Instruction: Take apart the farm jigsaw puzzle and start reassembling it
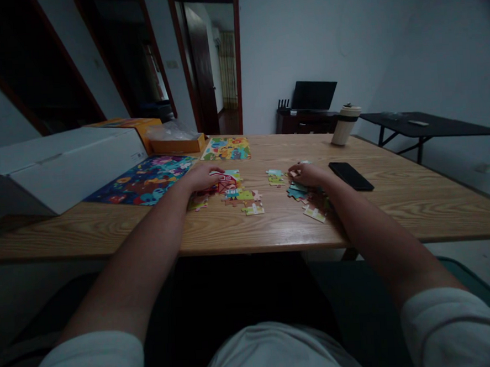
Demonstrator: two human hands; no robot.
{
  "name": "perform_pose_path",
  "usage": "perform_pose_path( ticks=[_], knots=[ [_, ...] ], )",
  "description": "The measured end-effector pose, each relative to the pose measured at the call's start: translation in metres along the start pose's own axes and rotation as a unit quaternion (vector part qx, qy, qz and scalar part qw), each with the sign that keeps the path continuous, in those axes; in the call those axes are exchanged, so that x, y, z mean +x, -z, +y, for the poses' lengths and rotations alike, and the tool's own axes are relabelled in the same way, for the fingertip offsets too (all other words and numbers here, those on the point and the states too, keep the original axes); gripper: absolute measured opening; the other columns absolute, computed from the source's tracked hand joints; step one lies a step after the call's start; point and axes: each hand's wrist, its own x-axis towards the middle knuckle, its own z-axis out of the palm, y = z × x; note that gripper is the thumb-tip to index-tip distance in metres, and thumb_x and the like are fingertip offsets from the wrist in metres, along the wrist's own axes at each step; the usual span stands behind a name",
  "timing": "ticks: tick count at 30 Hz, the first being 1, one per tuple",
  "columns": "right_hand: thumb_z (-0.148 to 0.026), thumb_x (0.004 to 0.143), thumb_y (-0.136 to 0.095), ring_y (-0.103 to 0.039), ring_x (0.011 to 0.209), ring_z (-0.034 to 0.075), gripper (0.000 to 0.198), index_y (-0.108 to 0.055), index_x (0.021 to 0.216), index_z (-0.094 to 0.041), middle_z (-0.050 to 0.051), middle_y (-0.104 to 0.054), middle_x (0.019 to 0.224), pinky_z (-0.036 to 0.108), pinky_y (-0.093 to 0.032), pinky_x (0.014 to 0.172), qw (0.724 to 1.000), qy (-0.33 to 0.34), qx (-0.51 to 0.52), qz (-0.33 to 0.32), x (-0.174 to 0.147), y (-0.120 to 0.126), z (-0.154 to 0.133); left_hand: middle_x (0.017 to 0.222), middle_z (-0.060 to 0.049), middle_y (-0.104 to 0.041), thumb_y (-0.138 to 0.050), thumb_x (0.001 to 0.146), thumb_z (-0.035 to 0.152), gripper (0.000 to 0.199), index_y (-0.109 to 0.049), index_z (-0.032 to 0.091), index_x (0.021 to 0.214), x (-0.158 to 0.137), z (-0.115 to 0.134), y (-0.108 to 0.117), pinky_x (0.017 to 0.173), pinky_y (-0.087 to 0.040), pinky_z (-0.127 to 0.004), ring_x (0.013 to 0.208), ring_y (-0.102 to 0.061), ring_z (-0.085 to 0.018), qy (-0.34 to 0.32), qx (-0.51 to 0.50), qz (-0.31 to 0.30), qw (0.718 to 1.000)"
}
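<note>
My left hand [202,176] lies at the left side of a partly joined jigsaw puzzle [230,179], its fingers stretched onto the pieces. The puzzle shows a red barn on a green and blue ground. Over a loose heap of puzzle pieces [297,190] is my right hand [310,174], with bent fingers closed on a small puzzle piece [295,173]; the hand hides part of the heap. Between the hands sits a small joined cluster of puzzle pieces [275,176]. A pale puzzle piece [314,213] lies at the heap's near side.
A black phone [351,176] and a lidded cup [346,124] stand to the right on the wooden table [268,232]. Beyond the puzzle lies a yellow picture sheet [226,149]. At left are a dark blue picture [145,181], a white box [82,166] and an orange tray [176,146] holding clear plastic.
</note>
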Motion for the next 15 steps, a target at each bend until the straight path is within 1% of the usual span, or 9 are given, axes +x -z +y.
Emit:
perform_pose_path(
  ticks=[2, 4, 8, 10, 13, 15],
  knots=[
    [-0.037, 0.085, -0.06, -0.066, 0.083, 0.021, 0.042, -0.065, 0.124, -0.02, 0.012, -0.072, 0.107, 0.027, -0.046, 0.071, 0.999, -0.022, 0.023, 0.021, 0.0, -0.001, 0.005, 0.11, -0.007, -0.072, -0.057, 0.083, 0.043, 0.041, -0.07, 0.024, 0.118, 0.001, 0.0, 0.0, 0.083, -0.048, -0.029, 0.098, -0.065, -0.022, -0.002, -0.006, -0.003, 1.0],
    [-0.037, 0.087, -0.06, -0.066, 0.08, 0.02, 0.048, -0.06, 0.13, -0.017, 0.013, -0.072, 0.104, 0.028, -0.046, 0.07, 0.998, -0.046, 0.029, 0.029, 0.0, -0.002, 0.009, 0.108, -0.008, -0.072, -0.057, 0.083, 0.044, 0.042, -0.07, 0.024, 0.117, 0.0, 0.001, 0.0, 0.08, -0.049, -0.029, 0.094, -0.065, -0.022, 0.0, -0.009, -0.004, 1.0],
    [-0.023, 0.084, -0.061, -0.066, 0.082, 0.02, 0.051, -0.058, 0.133, -0.016, 0.012, -0.072, 0.105, 0.027, -0.046, 0.071, 0.998, -0.055, 0.028, 0.025, 0.002, -0.001, 0.014, 0.095, -0.008, -0.074, -0.058, 0.082, 0.045, 0.046, -0.068, 0.023, 0.121, -0.004, 0.005, 0.001, 0.071, -0.049, -0.03, 0.078, -0.066, -0.021, 0.023, -0.02, -0.015, 0.999],
    [-0.027, 0.084, -0.062, -0.066, 0.085, 0.02, 0.051, -0.058, 0.133, -0.015, 0.013, -0.071, 0.107, 0.027, -0.047, 0.072, 0.998, -0.053, 0.04, 0.023, 0.002, 0.0, 0.014, 0.093, -0.008, -0.074, -0.059, 0.081, 0.044, 0.046, -0.068, 0.023, 0.121, -0.005, 0.006, 0.002, 0.071, -0.049, -0.03, 0.076, -0.066, -0.021, 0.027, -0.021, -0.017, 0.999],
    [-0.038, 0.086, -0.062, -0.066, 0.089, 0.021, 0.054, -0.056, 0.134, -0.014, 0.014, -0.07, 0.111, 0.028, -0.047, 0.075, 0.997, -0.046, 0.058, 0.02, 0.002, 0.0, 0.014, 0.095, -0.008, -0.074, -0.059, 0.081, 0.043, 0.046, -0.068, 0.023, 0.121, -0.004, 0.005, 0.001, 0.074, -0.048, -0.03, 0.08, -0.066, -0.021, 0.029, -0.018, -0.014, 0.999],
    [-0.041, 0.086, -0.062, -0.066, 0.091, 0.021, 0.055, -0.057, 0.134, -0.014, 0.014, -0.07, 0.11, 0.029, -0.048, 0.077, 0.997, -0.034, 0.066, 0.022, 0.002, 0.0, 0.014, 0.097, -0.007, -0.074, -0.059, 0.08, 0.044, 0.046, -0.068, 0.024, 0.12, -0.002, 0.003, 0.0, 0.075, -0.048, -0.029, 0.083, -0.066, -0.021, 0.026, -0.016, -0.013, 0.999]
  ],
)
